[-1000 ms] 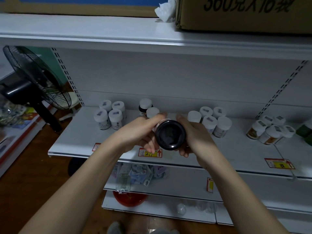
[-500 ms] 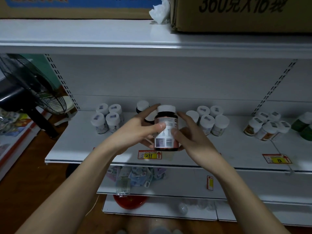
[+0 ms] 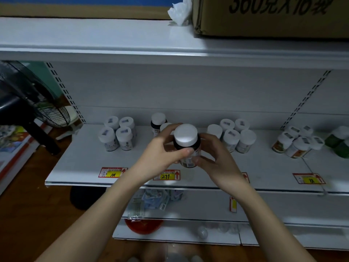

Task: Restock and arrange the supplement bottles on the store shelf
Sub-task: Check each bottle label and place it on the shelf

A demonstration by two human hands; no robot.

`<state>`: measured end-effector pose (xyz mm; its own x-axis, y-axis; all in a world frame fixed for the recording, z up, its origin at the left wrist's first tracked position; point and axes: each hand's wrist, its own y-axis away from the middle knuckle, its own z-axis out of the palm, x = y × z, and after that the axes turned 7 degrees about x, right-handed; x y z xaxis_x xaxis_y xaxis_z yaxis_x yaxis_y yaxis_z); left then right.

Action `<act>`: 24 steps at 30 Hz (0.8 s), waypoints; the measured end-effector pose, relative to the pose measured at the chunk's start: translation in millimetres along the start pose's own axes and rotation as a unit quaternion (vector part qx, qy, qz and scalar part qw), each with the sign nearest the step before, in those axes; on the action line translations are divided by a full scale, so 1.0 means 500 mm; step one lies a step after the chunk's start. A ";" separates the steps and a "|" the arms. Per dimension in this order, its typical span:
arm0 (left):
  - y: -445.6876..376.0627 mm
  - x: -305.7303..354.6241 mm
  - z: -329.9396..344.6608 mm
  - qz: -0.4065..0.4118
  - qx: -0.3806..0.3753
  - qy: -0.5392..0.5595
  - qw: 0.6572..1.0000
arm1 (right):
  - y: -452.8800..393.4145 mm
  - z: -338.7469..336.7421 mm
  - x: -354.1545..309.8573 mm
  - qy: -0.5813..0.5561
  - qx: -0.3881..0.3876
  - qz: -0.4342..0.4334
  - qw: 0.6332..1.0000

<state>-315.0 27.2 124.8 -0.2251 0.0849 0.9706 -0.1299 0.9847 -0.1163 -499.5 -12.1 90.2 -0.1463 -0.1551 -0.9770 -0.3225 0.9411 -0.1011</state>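
Observation:
A dark supplement bottle (image 3: 186, 137) with a white cap is held upright just above the white middle shelf (image 3: 79, 167), over the 299 price tag (image 3: 167, 175). My left hand (image 3: 160, 154) grips its left side and my right hand (image 3: 215, 157) grips its right side. Behind it stand two more dark bottles (image 3: 158, 121), partly hidden by my fingers. A cluster of white bottles (image 3: 118, 136) stands to the left and another white-capped cluster (image 3: 233, 136) to the right.
Further right stand orange-labelled bottles (image 3: 296, 141) and green bottles (image 3: 339, 140). A cardboard box (image 3: 270, 16) sits on the upper shelf. A black fan (image 3: 22, 103) stands at the left. Lower shelves hold packets (image 3: 153, 199) and a red dish (image 3: 143, 225).
The bottle went from lying with its base toward me to upright, and now its cap tilts toward me while both hands lower it nearer the shelf.

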 end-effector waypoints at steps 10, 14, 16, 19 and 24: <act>-0.063 0.000 0.007 -0.004 0.029 -0.070 0.997 | -0.028 -0.001 0.030 -0.015 0.028 -0.015 0.999; -0.135 0.014 -0.019 0.009 0.070 -0.097 0.993 | -0.077 0.010 0.069 0.022 0.070 0.024 0.997; -0.178 0.018 -0.030 0.022 0.085 -0.109 0.990 | -0.105 0.019 0.114 0.084 0.071 0.061 0.992; -0.239 0.005 -0.037 0.041 0.094 -0.109 0.989 | -0.130 0.035 0.189 0.216 0.023 0.065 0.974; -0.324 -0.041 -0.027 0.022 0.078 -0.160 0.984 | -0.114 0.056 0.282 0.383 0.005 -0.044 0.923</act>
<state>-276.4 -132.3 126.4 -0.5228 0.0499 0.8510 -0.2538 0.9439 -0.2113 -475.6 -79.2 -47.3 -0.7399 -0.3938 -0.5454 -0.3562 0.9171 -0.1790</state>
